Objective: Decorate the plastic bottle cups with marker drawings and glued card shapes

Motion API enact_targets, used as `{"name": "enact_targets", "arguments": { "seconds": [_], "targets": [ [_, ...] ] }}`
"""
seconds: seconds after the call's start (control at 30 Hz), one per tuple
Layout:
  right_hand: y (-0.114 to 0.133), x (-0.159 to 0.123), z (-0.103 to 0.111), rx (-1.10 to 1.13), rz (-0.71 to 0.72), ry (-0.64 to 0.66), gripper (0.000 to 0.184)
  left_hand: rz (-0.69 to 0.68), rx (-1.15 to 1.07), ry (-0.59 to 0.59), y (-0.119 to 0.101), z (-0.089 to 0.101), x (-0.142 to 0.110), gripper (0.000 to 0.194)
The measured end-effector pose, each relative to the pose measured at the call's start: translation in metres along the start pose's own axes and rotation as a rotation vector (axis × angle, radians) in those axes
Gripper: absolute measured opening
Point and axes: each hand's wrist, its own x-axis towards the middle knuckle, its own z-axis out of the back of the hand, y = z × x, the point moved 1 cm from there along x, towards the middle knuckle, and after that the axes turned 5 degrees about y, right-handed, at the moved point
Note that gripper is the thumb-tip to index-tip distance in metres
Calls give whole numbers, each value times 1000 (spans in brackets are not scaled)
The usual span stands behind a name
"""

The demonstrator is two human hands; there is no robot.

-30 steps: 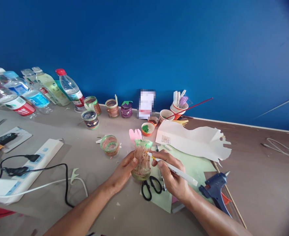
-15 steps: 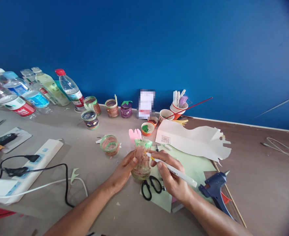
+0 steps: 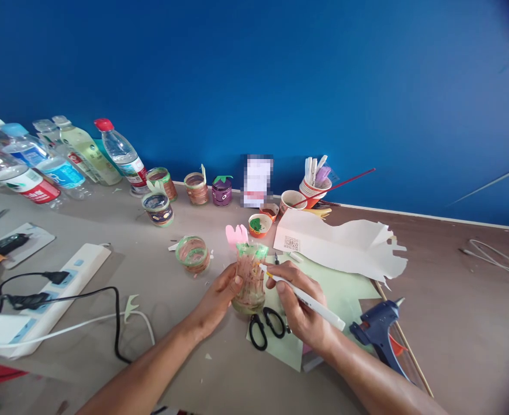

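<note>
The left hand grasps the painted clear container, just below the frame's centre, thumb against its near side. The right hand pinches a white marker between thumb and fingers; tip at the container's wall, contact indeterminable. Black-handled scissors lie below centre; a blue glue gun, lower right.
</note>
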Motion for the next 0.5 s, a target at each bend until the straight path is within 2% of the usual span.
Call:
{"name": "enact_targets", "arguments": {
  "seconds": [0.3, 0.5],
  "targets": [
    [0, 0, 0, -1, -81, -14, 22, 24, -22, -16, -4, -3, -1, 47],
    [-1, -1, 0, 61, -59, -36, 22, 11, -27, -22, -1, -2, -1, 47]
  ]
}}
